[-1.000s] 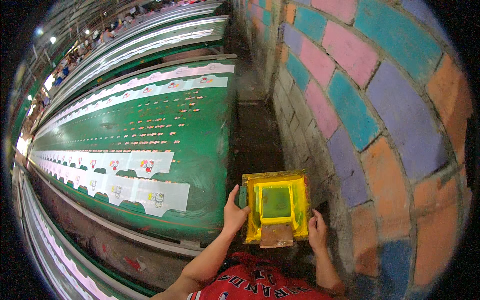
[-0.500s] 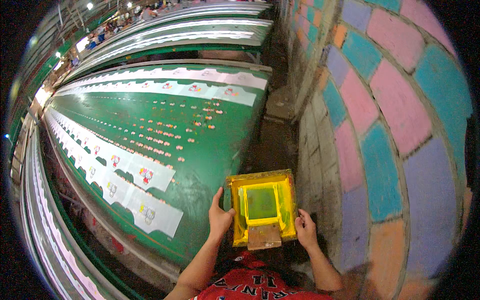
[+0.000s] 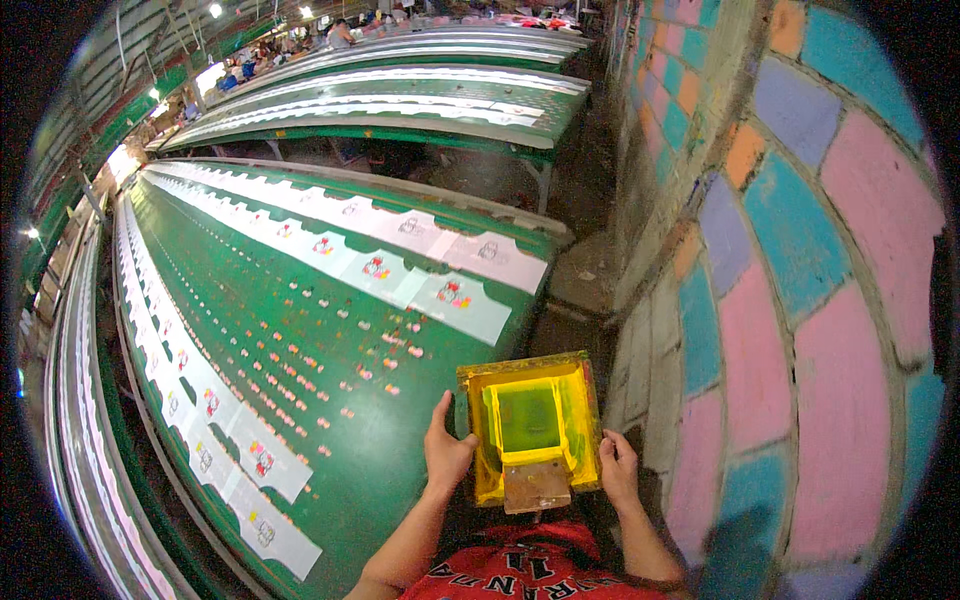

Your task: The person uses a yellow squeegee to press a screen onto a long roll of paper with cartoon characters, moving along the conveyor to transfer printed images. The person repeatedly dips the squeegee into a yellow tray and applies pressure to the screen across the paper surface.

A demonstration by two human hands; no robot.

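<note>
In front of my red shirt I carry a screen-printing frame (image 3: 478,368), its inside coated with bright yellow ink around a greenish mesh window (image 3: 528,418). A brown squeegee (image 3: 537,487) with a wooden look rests across the frame's near side. My left hand (image 3: 450,450) grips the frame's left edge, thumb toward the frame. On the opposite edge, my right hand (image 3: 619,468) is closed around the side, its fingertips partly hidden. To the left, printed white fabric pieces (image 3: 285,530) lie in rows on a long green table (image 3: 370,480).
Pale printed pieces (image 3: 490,318) line the table's far side, and small coloured print marks (image 3: 345,385) dot its middle. More long tables (image 3: 400,130) stand beyond. A painted block wall (image 3: 840,400) rises on my right, beside a narrow dark passage (image 3: 570,330).
My view has turned and shifted, so the far tables show more and the wall looks closer. Both hands keep hold of the screen-printing frame, with the squeegee still in it.
</note>
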